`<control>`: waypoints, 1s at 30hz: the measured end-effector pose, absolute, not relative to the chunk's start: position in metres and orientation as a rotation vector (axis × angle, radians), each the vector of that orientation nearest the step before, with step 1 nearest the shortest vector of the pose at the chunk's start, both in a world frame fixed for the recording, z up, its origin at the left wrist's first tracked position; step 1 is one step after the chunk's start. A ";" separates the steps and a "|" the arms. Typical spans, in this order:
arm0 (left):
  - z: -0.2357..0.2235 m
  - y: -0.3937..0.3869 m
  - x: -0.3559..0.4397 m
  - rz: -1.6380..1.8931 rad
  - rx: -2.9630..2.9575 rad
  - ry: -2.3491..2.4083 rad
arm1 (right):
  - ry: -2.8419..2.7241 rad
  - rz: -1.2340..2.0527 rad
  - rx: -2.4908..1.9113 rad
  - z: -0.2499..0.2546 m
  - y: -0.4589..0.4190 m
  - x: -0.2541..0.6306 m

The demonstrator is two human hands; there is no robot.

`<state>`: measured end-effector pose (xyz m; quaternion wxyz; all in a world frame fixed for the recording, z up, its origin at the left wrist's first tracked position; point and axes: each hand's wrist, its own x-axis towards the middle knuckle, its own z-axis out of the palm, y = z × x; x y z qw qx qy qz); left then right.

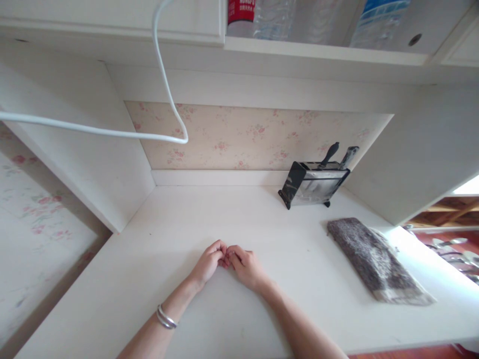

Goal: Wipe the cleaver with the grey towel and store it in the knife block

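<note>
My left hand (209, 262) and my right hand (245, 265) rest together on the white countertop (179, 214), their fingertips touching. Both have curled, closed fingers, and no object shows in either one. A silver bangle (165, 317) circles my left wrist. To the right lies a folded brown and grey towel (374, 259), apart from my hands. Farther back stands a knife block (318, 187) with a black frame and clear sides; two handles stick up from its top.
A white cable (130, 135) hangs across the upper left. Overhead, a cupboard shelf (322, 51) holds several plastic bottles (275, 20). White side panels (75, 134) flank the counter. Metal utensils (454, 254) lie beyond its right edge, over a reddish surface.
</note>
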<state>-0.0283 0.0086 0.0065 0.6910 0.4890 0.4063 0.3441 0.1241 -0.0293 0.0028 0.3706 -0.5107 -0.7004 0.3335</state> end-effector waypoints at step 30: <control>0.060 0.024 0.039 0.738 1.245 0.882 | -0.703 0.917 -1.427 0.045 0.033 0.328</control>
